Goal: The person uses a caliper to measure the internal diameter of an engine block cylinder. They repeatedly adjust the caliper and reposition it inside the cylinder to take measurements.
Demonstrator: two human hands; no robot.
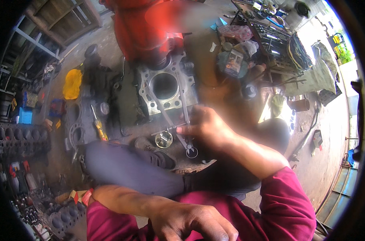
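My right hand [208, 126] is closed around a large metal caliper [165, 111] by its hinge end, near the adjusting crossbar. Its two long legs reach away from me, over the flat top of a silver engine block [150, 102]. A wide round cylinder bore [165, 86] opens between the legs; the exact contact of the tips is hard to make out. Just left of the caliper's ring end sits a round metal part [163, 139]. My left hand [194, 223] is held close to my body with curled fingers, and whatever may be inside them is hidden.
Across the block, a person in red [136, 30] leans in close. Left of it lie a yellow cloth [72, 83], a yellow-handled screwdriver [99, 126] and a long cylinder head [20, 136]. A tool-laden bench [271, 40] stands at far right. My bent legs [130, 166] frame the near side.
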